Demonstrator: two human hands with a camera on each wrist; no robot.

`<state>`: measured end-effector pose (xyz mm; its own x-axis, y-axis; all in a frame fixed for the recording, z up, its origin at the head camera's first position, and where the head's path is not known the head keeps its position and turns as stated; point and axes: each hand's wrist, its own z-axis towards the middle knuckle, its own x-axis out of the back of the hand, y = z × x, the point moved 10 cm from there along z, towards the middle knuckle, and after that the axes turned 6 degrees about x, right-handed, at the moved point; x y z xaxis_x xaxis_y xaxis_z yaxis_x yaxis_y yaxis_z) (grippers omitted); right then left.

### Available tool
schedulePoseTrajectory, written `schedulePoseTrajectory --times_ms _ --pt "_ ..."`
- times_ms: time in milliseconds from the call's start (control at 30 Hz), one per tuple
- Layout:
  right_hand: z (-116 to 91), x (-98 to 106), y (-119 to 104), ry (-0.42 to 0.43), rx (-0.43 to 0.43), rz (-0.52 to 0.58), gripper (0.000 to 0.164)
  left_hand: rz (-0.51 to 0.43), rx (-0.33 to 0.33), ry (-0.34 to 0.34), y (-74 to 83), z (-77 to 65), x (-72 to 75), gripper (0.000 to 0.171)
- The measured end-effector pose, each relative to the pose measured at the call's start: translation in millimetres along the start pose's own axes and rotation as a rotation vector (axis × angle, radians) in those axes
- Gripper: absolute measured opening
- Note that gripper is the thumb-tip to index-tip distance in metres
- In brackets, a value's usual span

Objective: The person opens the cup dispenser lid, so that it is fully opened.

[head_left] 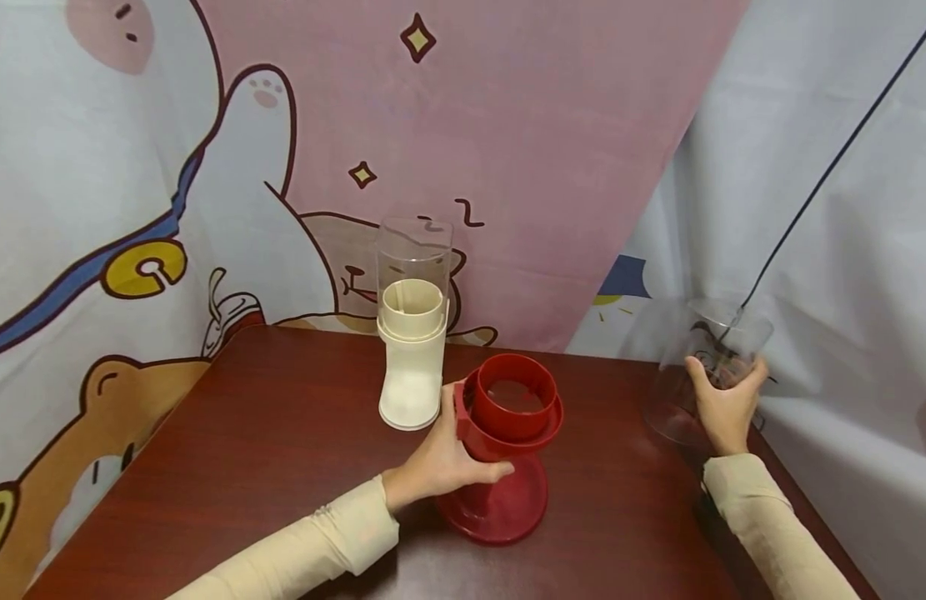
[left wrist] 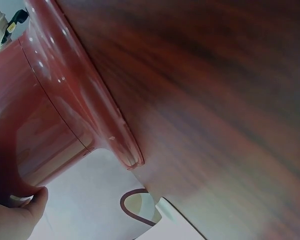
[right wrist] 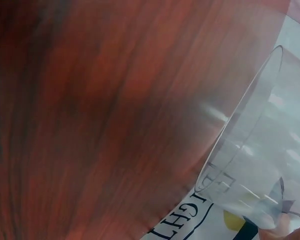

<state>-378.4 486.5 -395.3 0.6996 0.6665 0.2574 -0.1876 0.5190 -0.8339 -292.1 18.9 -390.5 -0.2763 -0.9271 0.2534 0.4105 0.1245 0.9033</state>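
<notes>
My left hand [head_left: 446, 458] grips a red plastic dispenser base [head_left: 509, 423] below its round collar, with the thumb across the front. The base stands upright on a wide round foot [head_left: 500, 508]; nothing is fitted on its collar. In the left wrist view, thumb and fingers touch the red body [left wrist: 50, 145]. My right hand [head_left: 725, 412] holds a clear tapered plastic container [head_left: 668, 404] at the table's right side, thumb and fingers spread round it. In the right wrist view, the container's rim [right wrist: 235, 125] is close to the tabletop; whether it touches, I cannot tell.
A cream dispenser base [head_left: 412, 375] with a clear container [head_left: 415, 246] on top stands at the table's back. Printed cloth [head_left: 508, 167] hangs behind the brown table [head_left: 282, 433]. A thin black cord [head_left: 830, 175] runs down behind the clear container on the right.
</notes>
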Motion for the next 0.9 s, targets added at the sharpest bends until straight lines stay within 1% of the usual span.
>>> schedulePoseTrajectory --times_ms 167,400,600,767,900 --pt "-3 -3 -1 -0.027 -0.012 0.0 0.092 -0.016 -0.013 0.001 -0.2 0.1 1.2 0.105" --pt "-5 -5 0 -0.029 0.008 0.052 0.095 -0.005 -0.044 0.002 2.9 0.6 1.2 0.103" --pt "-9 -5 2 -0.046 0.017 0.063 0.1 -0.012 -0.065 -0.004 4.5 1.1 -1.1 0.103" --pt "-11 -7 3 -0.04 0.033 0.075 0.097 -0.017 -0.049 -0.007 3.2 1.0 -1.5 0.103" --pt "-11 -10 5 -0.067 0.03 0.095 0.097 -0.022 -0.029 -0.003 0.9 0.4 -1.1 0.103"
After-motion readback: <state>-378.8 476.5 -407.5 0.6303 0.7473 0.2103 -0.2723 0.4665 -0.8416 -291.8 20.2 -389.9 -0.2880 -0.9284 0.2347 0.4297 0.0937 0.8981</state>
